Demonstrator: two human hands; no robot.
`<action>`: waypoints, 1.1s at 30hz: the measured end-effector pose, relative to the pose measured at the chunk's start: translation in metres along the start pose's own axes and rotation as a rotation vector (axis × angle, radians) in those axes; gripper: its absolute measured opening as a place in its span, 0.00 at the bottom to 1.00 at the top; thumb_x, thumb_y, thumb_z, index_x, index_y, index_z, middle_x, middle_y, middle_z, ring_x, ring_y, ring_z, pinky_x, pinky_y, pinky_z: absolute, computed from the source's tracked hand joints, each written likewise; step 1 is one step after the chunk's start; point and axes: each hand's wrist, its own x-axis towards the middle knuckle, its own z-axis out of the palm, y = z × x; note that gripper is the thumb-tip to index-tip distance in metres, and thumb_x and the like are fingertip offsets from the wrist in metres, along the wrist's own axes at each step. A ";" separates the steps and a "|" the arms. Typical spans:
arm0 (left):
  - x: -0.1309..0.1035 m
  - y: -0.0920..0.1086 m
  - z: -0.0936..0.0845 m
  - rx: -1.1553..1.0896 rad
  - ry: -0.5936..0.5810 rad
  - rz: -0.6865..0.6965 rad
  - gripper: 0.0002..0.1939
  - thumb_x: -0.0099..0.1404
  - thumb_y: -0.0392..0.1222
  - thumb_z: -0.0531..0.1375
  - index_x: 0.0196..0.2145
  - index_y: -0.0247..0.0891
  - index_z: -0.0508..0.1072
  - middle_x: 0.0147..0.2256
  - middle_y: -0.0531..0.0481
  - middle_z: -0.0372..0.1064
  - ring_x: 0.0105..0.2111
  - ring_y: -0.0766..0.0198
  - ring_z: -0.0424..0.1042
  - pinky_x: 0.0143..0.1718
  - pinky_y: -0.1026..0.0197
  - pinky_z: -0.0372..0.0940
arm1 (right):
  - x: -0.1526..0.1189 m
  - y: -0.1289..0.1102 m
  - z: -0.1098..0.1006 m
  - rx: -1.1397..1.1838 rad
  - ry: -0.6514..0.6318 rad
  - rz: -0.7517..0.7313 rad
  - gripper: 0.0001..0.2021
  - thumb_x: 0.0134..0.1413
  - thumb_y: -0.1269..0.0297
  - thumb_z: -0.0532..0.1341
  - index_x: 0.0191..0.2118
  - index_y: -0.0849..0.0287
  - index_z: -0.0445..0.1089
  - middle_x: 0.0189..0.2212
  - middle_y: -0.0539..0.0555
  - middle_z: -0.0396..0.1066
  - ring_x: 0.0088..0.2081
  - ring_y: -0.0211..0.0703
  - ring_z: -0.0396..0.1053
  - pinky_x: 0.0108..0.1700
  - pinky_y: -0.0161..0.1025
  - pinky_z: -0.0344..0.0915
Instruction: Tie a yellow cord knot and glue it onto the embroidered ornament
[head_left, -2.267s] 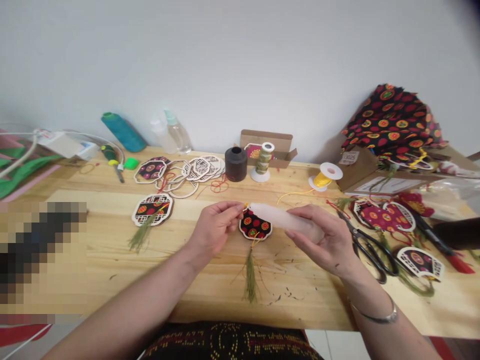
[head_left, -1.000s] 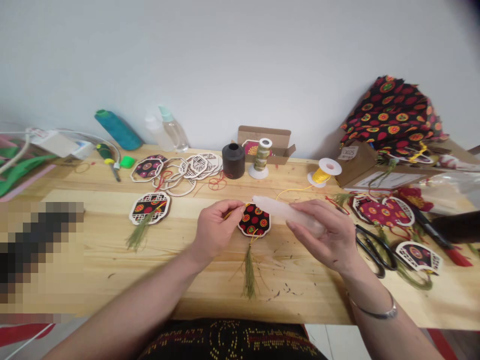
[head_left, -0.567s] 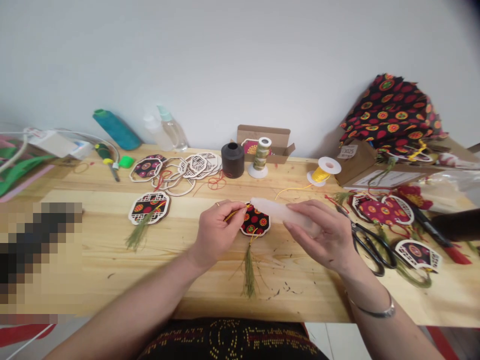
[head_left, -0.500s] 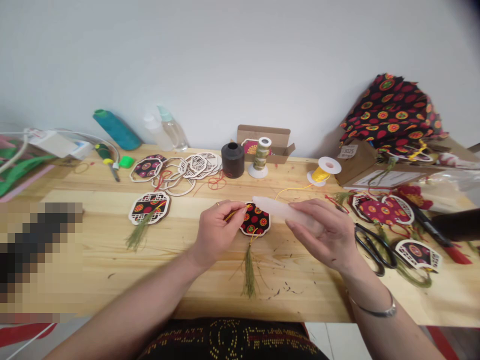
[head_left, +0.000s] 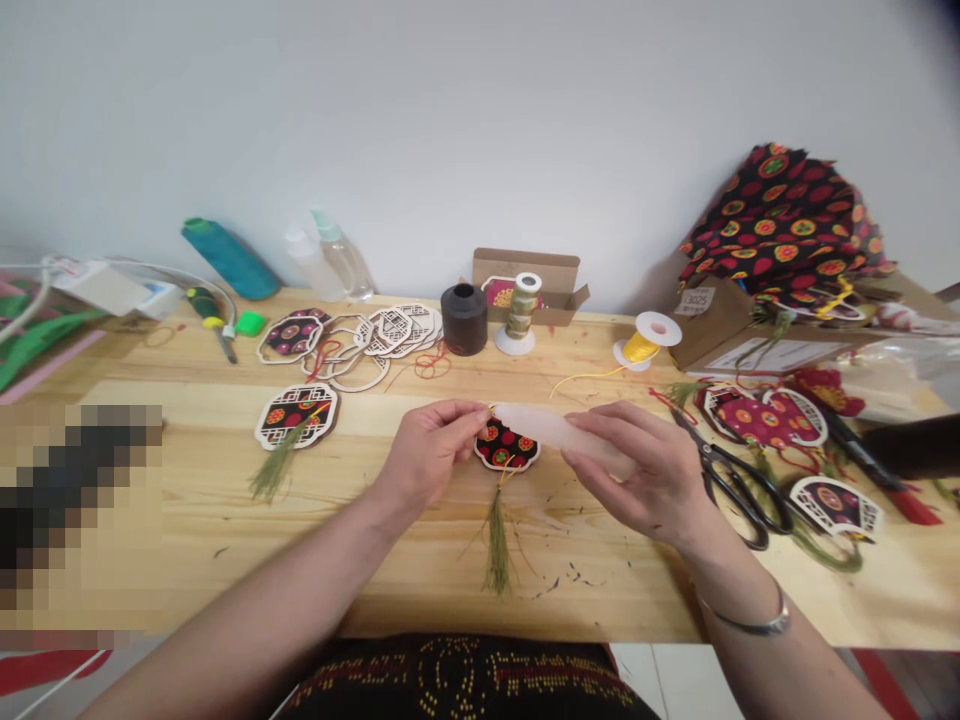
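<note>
Well, scalloped fabric-faced ornament (head_left: 508, 447), stringy olive tassel (head_left: 496, 548).

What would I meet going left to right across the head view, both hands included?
Teal thread cone → clear bottle → left hand → central tasselled ornament → right hand → scissors → fan-shaped ornament.

Single head view; faces forward and down across the surface (head_left: 202, 510); hands (head_left: 424, 455) mid-frame, close; wall (head_left: 450, 120) behind.
</note>
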 end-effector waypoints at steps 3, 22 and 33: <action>-0.002 0.001 0.000 0.118 0.012 0.057 0.07 0.49 0.39 0.66 0.27 0.33 0.76 0.20 0.53 0.68 0.17 0.75 0.58 0.18 0.70 0.52 | 0.000 0.001 0.000 -0.014 0.001 -0.003 0.14 0.45 0.69 0.64 0.41 0.60 0.70 0.34 0.56 0.71 0.32 0.41 0.69 0.31 0.38 0.66; -0.007 -0.004 -0.001 0.635 -0.010 0.520 0.06 0.56 0.36 0.60 0.32 0.36 0.77 0.30 0.49 0.76 0.30 0.66 0.71 0.34 0.64 0.65 | 0.001 0.010 -0.002 -0.194 0.078 -0.022 0.14 0.47 0.66 0.63 0.43 0.58 0.70 0.36 0.56 0.72 0.35 0.44 0.69 0.35 0.41 0.64; 0.002 -0.001 -0.001 -0.030 -0.039 -0.055 0.09 0.45 0.39 0.68 0.25 0.31 0.76 0.18 0.53 0.66 0.16 0.78 0.55 0.16 0.71 0.47 | 0.007 0.022 0.013 0.899 0.352 0.650 0.16 0.50 0.57 0.60 0.45 0.54 0.68 0.37 0.54 0.70 0.35 0.42 0.68 0.37 0.41 0.66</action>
